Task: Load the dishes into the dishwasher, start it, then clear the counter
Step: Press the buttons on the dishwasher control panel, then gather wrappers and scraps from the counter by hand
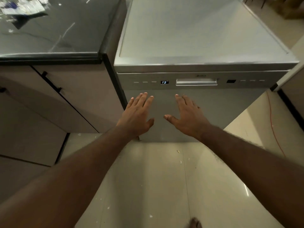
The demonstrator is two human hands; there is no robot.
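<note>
A silver freestanding dishwasher [230,102] stands in front of me with its door closed. Its small display [164,82] glows with digits, left of the recessed door handle [196,81]. My left hand [139,114] and my right hand [187,115] are side by side in front of the door, below the control strip, fingers straight and spread. Whether the palms touch the door I cannot tell. Neither hand holds anything. No dishes are in view.
A dark glossy counter [57,35] lies to the left, with crumpled wrappers [21,5] at its far corner. Beige cabinet doors [69,99] with black handles sit below it. A red cable [273,127] runs over the pale tiled floor on the right.
</note>
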